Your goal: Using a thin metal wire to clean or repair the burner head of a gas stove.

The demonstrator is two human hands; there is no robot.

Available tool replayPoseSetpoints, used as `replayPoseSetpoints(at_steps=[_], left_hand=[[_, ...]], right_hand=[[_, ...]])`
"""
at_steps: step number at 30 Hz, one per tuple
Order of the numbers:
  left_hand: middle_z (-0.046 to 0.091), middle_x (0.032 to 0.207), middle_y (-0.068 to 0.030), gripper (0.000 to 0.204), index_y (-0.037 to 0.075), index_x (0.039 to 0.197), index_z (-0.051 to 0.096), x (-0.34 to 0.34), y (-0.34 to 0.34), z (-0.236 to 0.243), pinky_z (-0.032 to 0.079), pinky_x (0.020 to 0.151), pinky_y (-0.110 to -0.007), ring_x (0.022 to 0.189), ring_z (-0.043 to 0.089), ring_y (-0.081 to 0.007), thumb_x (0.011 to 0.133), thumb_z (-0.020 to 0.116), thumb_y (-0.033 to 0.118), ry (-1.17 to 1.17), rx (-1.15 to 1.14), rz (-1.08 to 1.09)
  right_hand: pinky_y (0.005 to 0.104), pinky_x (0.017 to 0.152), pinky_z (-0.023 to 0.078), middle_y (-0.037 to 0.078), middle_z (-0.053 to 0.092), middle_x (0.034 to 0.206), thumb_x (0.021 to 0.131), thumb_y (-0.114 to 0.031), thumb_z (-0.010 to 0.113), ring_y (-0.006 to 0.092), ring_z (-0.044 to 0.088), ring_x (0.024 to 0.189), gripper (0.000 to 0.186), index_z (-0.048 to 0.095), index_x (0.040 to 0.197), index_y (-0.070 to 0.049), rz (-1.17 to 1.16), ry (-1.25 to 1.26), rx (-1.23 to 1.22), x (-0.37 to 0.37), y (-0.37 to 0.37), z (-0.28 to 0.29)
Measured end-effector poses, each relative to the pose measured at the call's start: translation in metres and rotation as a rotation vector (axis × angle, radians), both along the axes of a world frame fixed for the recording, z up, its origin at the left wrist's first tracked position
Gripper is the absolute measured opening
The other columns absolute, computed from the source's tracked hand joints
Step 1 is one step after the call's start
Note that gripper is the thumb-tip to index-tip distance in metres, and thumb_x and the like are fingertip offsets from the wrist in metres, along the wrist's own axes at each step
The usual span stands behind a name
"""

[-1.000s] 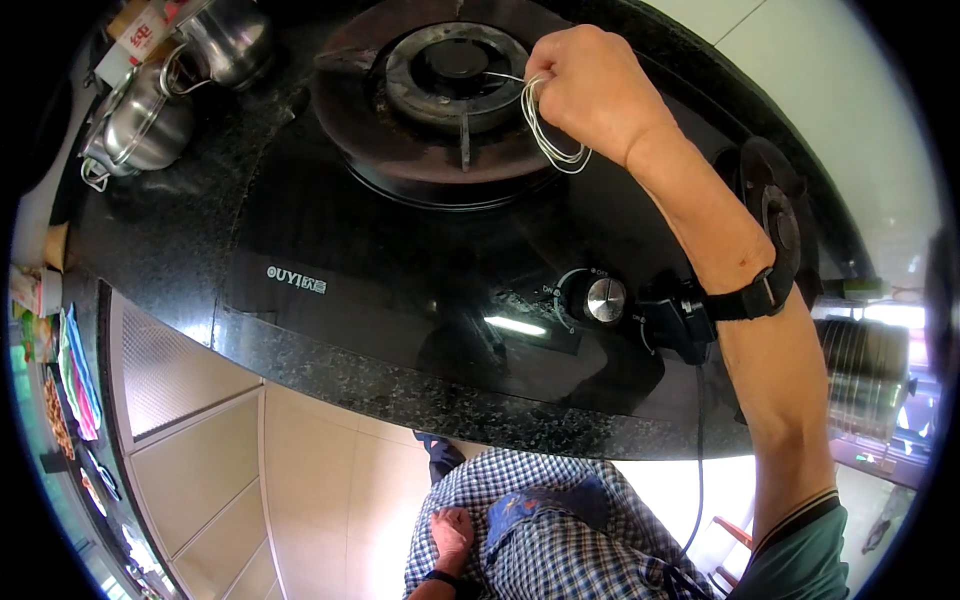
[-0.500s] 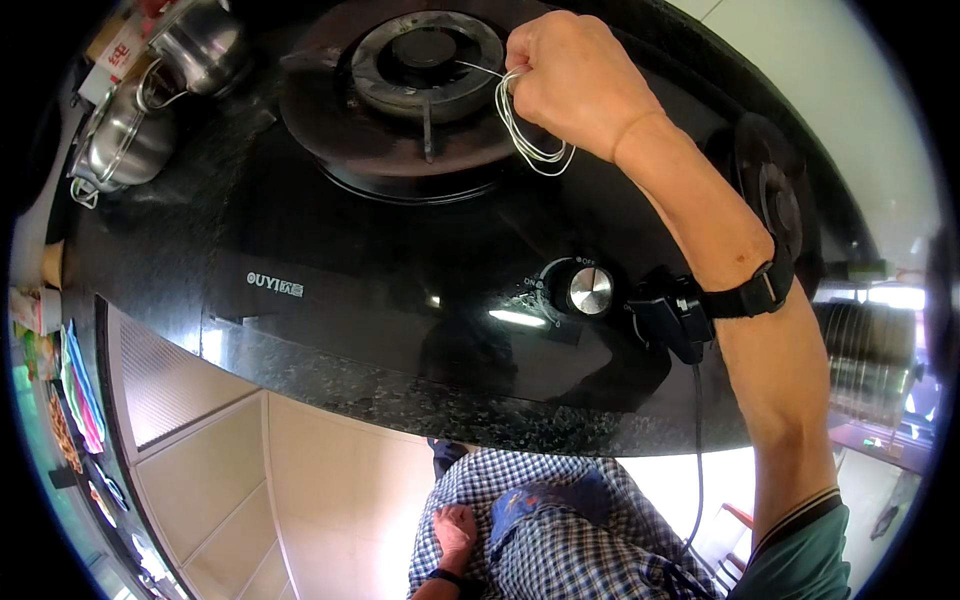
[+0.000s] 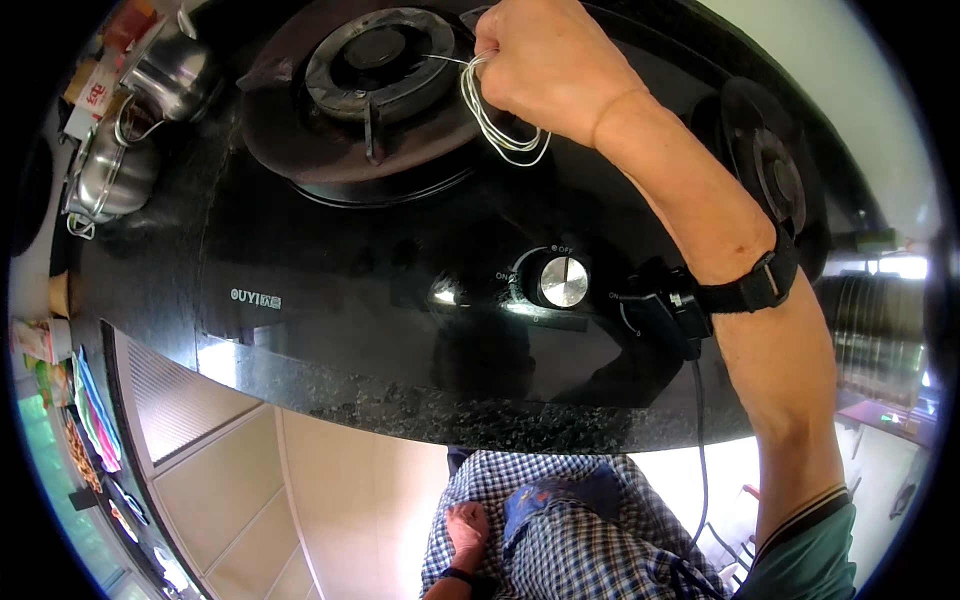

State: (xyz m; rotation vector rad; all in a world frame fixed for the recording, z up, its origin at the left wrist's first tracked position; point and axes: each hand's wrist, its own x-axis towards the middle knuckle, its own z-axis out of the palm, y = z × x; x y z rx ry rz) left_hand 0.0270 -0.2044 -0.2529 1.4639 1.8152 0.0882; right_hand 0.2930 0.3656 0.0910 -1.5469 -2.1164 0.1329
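Observation:
At the top, my right hand (image 3: 540,75) is closed on a loosely coiled, pale thin wire (image 3: 505,140). A straight length of it runs left from my fingers to the burner cap (image 3: 376,45) inside a round metal ring, on a dark raised tray (image 3: 275,130). Low in the view, my left hand (image 3: 467,527) is loosely curled against my checked apron (image 3: 560,530), with nothing visible in it. A black device (image 3: 665,315) is strapped to my right forearm, and a cable hangs from it.
Two steel pots (image 3: 115,170) stand at the upper left beside packages. A second burner (image 3: 770,165) is behind my right forearm. A silver knob (image 3: 563,282) sits on the black hob's front, above the counter edge (image 3: 400,420). Striped cloths (image 3: 95,405) lie at the far left.
The stove and pots have shifted left in the view. My right hand is slightly farther right of the burner cap, still gripping the wire, with a longer straight length showing.

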Motion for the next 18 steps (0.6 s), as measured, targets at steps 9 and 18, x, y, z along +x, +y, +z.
replayPoseSetpoints(at_steps=[9, 18], left_hand=[[0.070, 0.085, -0.0110, 0.021, 0.006, 0.075, 0.070, 0.001, 0.005, 0.008, 0.043, 0.088, -0.045, 0.083, 0.063, -0.0301, 0.087, 0.058, 0.018, -0.001, -0.031, -0.005], [0.070, 0.083, -0.0105, 0.020, 0.007, 0.072, 0.068, 0.004, 0.006, 0.009, 0.044, 0.088, -0.045, 0.082, 0.063, -0.0289, 0.086, 0.058, 0.017, 0.003, 0.012, -0.011]], right_hand=[[0.0479, 0.074, 0.055, 0.030, 0.064, 0.076, 0.070, -0.006, 0.061, 0.0448, 0.066, 0.077, 0.015, 0.069, 0.072, 0.007, -0.082, -0.045, -0.023, -0.007, -0.007, 0.008], [0.0476, 0.073, 0.055, 0.031, 0.064, 0.075, 0.069, -0.006, 0.061, 0.0447, 0.066, 0.077, 0.016, 0.069, 0.072, 0.007, -0.080, -0.065, -0.095, -0.005, 0.002, 0.007]])
